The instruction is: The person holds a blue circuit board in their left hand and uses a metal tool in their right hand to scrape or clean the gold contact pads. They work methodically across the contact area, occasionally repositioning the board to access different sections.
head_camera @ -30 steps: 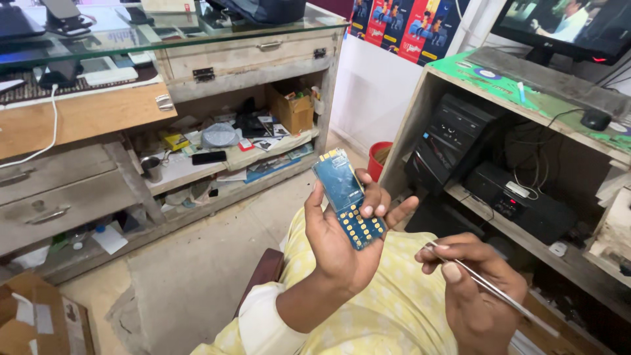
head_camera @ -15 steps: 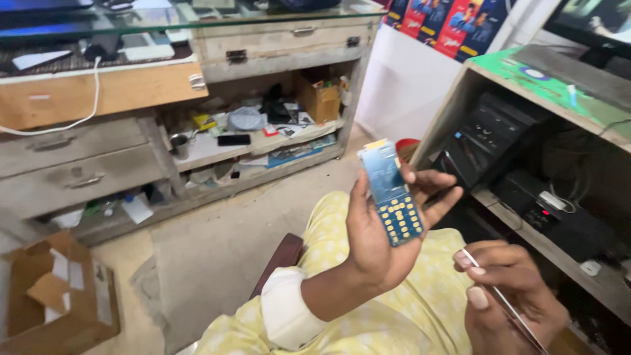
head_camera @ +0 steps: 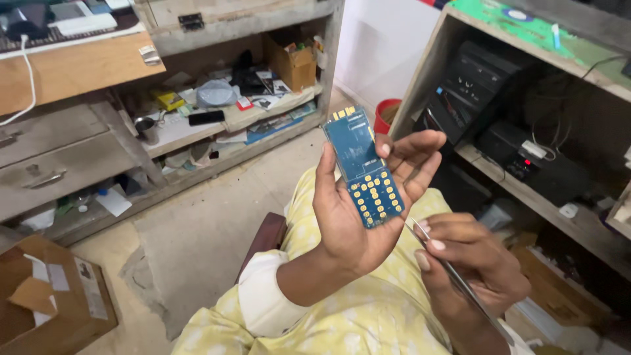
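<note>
Along the left wall stands your wooden desk [head_camera: 72,69], its lower shelf [head_camera: 197,131] littered with small parts, a cardboard box [head_camera: 292,62] in its far right corner. On the right, a shelving unit [head_camera: 460,33] carries a black computer case [head_camera: 460,92] on its middle shelf. A larger carton [head_camera: 49,296] sits on the floor at the lower left.

Your left hand [head_camera: 355,217] is raised over your lap, gripping a blue circuit board [head_camera: 365,167] upright: thumb along its left edge, fingers wrapped behind and curling round the right edge. The gold keypad contacts face you on the lower half.

Your right hand [head_camera: 473,263] sits just below and to the right, pinching metal tweezers [head_camera: 453,279] between thumb and fingers, their tips close to the board's bottom corner; whether they touch it I cannot tell.

The board looks thin, light and rigid, likely brittle if flexed and easy to scratch. Holding it by the edges, as you are, seems safest; keep skin and tweezers off the contacts.
</note>
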